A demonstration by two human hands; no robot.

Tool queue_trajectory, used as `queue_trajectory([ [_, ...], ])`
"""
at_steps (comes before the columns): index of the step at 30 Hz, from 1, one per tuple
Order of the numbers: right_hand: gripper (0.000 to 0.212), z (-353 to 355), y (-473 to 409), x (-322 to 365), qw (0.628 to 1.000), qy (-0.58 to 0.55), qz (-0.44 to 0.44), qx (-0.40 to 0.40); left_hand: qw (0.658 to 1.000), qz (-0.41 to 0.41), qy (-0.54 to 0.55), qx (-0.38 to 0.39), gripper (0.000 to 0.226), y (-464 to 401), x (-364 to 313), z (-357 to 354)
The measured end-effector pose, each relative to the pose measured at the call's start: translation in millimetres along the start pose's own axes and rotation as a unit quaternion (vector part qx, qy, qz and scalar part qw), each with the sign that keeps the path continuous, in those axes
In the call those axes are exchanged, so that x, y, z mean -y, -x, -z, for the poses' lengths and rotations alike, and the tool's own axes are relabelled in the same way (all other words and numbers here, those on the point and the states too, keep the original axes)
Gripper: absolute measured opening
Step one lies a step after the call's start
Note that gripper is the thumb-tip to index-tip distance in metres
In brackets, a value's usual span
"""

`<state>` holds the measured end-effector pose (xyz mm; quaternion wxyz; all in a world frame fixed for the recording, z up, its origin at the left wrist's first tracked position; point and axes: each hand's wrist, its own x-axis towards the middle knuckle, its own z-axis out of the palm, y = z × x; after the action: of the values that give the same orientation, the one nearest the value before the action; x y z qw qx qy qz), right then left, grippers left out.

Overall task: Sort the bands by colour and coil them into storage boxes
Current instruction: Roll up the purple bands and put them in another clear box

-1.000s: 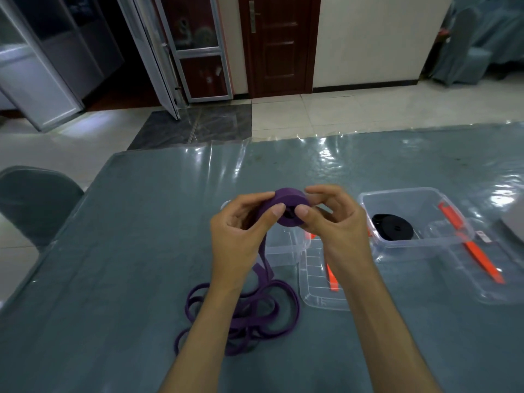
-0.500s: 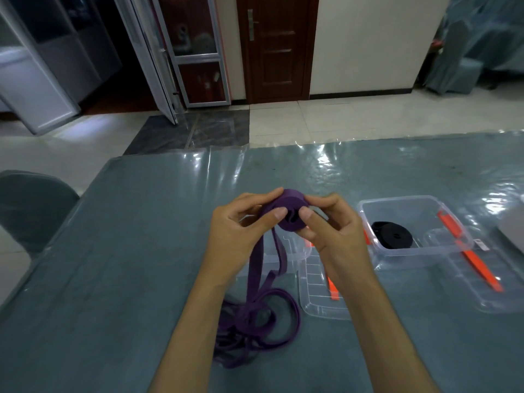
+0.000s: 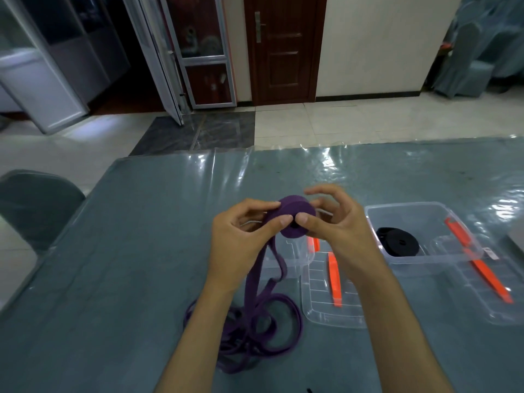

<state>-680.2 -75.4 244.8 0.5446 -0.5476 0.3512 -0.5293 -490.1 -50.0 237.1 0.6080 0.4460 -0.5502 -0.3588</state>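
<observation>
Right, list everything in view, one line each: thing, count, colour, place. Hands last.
purple band: one, purple, part coiled between both hands, the rest loose on the table below.
black band: one, black, coiled inside the right box.
boxes: two, clear plastic; right one holds the black coil, the other sits behind the hands.
lids: two, clear with orange clips, one flat in front of each box.
table: one, grey-blue under clear film.
chair: one, grey, at the table's left.
door: one, dark brown, far wall.
left hand: pinches the coil.
right hand: pinches the coil.
</observation>
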Motion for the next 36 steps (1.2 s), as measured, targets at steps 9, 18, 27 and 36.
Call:
queue_trajectory([
  [9, 0.026, 3.6, 0.6, 4.9, 1.000, 0.001, 0.001, -0.012, 1.000, -0.007, 0.017, -0.006, 0.027, 5.1, -0.3, -6.3],
  [18, 0.028, 3.1, 11.4, -1.3, 1.000, -0.027, -0.002, 0.001, 0.999, 0.001, 0.046, -0.013, 0.028, 9.5, -4.2, -3.7],
  [27, 0.025, 6.2, 22.9, -12.9, 0.997, -0.062, -0.025, -0.030, 0.998, 0.020, 0.065, -0.013, 0.023, 13.1, 1.0, -14.1],
  [36, 0.034, 16.5, 30.3, -8.8, 0.998, -0.045, 0.010, -0.034, 0.997, 0.004, 0.053, 0.058, 0.032, 16.4, 2.5, -12.4],
])
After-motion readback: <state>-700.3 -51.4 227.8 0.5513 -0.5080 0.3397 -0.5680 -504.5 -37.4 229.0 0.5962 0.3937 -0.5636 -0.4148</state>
